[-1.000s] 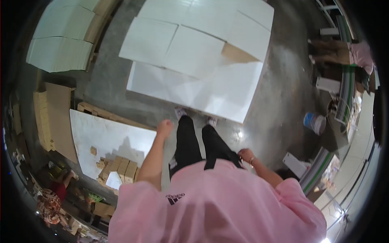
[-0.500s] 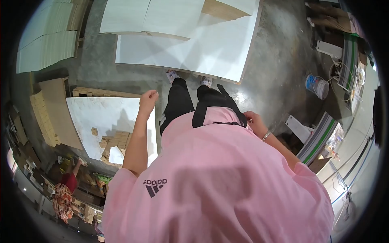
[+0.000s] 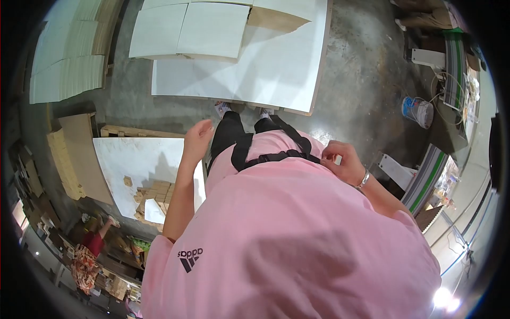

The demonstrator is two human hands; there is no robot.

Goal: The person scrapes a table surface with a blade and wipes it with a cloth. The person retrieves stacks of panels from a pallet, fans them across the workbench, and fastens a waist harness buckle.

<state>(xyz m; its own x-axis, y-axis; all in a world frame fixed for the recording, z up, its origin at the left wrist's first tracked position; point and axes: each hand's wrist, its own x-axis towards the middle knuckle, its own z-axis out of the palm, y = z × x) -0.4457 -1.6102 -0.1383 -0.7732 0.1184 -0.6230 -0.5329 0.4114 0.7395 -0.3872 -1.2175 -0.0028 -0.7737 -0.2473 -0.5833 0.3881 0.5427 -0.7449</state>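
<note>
My left hand (image 3: pixel 197 140) hovers beside my left thigh, above the edge of a white sheet. Its fingers are curled together and nothing shows in them. At my waist, my right hand (image 3: pixel 342 160) pinches the end of a black strap (image 3: pixel 284 156) that lies across the pink shirt (image 3: pixel 297 212). The strap has a buckle and joins two other black bands over my front. A metal bracelet (image 3: pixel 364 178) circles my right wrist.
Large white boards (image 3: pixel 239 77) lie stacked ahead of my feet. To the left are a white sheet (image 3: pixel 119 159) with cardboard pieces (image 3: pixel 156 194) and tall panel stacks (image 3: pixel 66 80). A bucket (image 3: pixel 422 112) and striped benches (image 3: pixel 425 181) stand right. Other people are at the left and upper right.
My right hand has risen and turned inward at the strap, which now lies more level across my waist. My left hand has lowered slightly, and my view has shifted a little.
</note>
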